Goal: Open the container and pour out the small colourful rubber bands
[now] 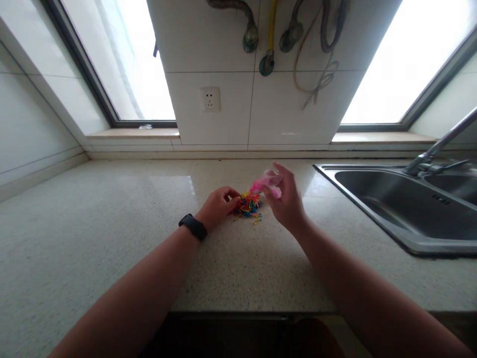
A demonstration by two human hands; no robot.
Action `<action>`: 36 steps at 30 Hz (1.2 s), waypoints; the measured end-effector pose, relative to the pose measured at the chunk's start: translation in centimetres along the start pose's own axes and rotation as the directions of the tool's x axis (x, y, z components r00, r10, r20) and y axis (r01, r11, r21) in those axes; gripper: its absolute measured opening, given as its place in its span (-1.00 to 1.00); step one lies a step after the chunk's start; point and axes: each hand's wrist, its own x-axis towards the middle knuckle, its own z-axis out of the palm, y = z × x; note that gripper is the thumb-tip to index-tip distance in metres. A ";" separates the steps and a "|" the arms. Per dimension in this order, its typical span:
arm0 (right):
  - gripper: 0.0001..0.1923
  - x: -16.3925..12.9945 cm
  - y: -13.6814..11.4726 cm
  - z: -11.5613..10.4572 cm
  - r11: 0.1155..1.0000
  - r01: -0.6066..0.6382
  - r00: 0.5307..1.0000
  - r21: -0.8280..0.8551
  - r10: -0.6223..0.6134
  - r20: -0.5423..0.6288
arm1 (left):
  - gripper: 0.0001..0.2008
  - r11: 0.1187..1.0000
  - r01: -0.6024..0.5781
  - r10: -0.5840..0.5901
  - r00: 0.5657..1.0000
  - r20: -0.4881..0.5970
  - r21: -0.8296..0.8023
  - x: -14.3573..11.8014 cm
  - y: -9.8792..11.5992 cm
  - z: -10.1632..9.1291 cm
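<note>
Head view — speckled stone counter (112,238), steel sink (376,209) alongside

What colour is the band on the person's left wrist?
Black. The wristband shows plainly in the head view, just behind the left hand that touches the multicoloured pile.

Speckled stone countertop (112,238) looks polished; the sink (395,219) at right is brushed metal; wall tiles (283,104) are glossy.

a home kitchen: speckled stone counter (112,223), steel sink (402,209), faucet (439,149), tiled wall (231,114).
</note>
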 end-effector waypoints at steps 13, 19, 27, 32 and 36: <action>-0.40 0.1 -0.1 -0.3 1.000 0.002 1.000 -0.019 -0.001 0.024 | -0.76 1.000 -0.001 0.002 1.000 0.008 -0.006 0.2 0.1 0.0; -0.41 0.3 -0.2 -0.5 0.999 0.033 0.992 0.039 -0.038 0.119 | -0.75 1.000 -0.007 0.007 1.000 0.007 -0.005 0.0 0.2 -0.1; -0.37 0.2 -0.4 -0.4 0.999 0.050 0.997 -0.021 -0.049 0.056 | -0.76 1.000 -0.003 0.003 1.000 0.013 0.010 0.1 0.1 -0.1; -0.38 0.0 -0.4 -0.3 0.998 0.055 0.995 -0.007 -0.054 0.081 | -0.76 0.999 -0.036 0.036 0.999 0.014 0.030 0.0 0.2 -0.1; -0.37 0.1 -0.6 -0.4 0.998 0.060 0.998 -0.018 -0.060 0.026 | -0.83 0.979 -0.145 0.142 0.989 0.028 0.142 -0.1 0.3 -0.2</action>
